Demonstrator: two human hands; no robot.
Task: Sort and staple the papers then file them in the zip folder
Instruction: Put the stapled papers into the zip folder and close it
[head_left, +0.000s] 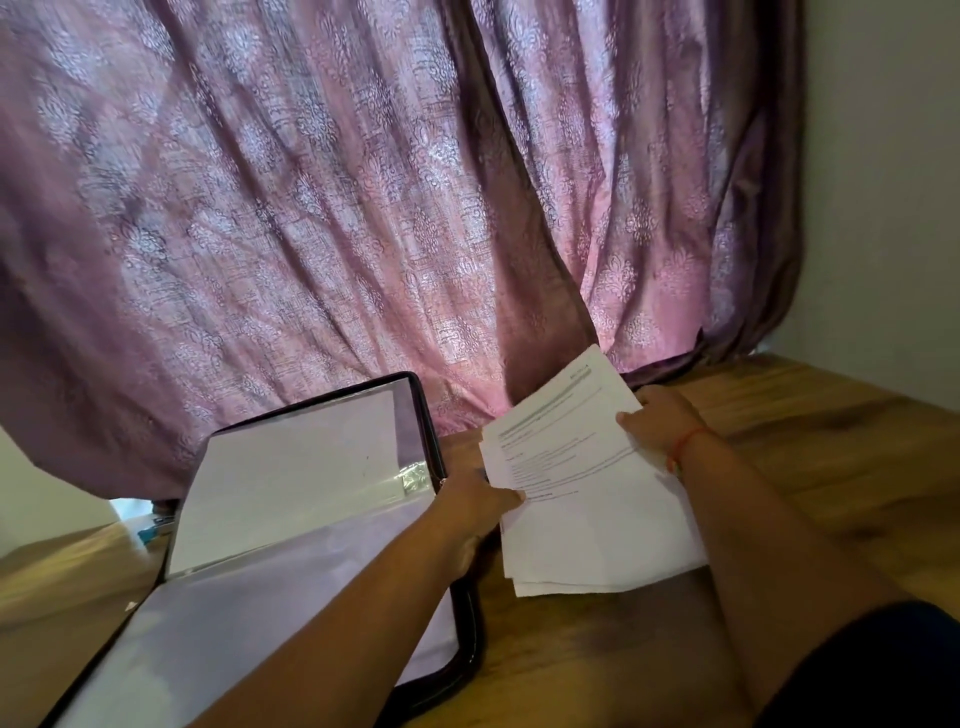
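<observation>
A stack of white printed papers (576, 488) lies slightly fanned on the wooden table (810, 415), right of centre. My left hand (475, 506) pinches the stack's left edge, thumb on top. My right hand (662, 418), with a red thread at the wrist, holds the stack's right edge near the far end. The black zip folder (291, 519) lies open to the left, its clear plastic sleeves showing white sheets inside; one sleeve stands raised toward the curtain. No stapler is in view.
A purple patterned curtain (363, 208) hangs right behind the table and touches its far edge. A pale wall (893, 156) stands at the right. A small blue object (150, 532) sits behind the folder at the left.
</observation>
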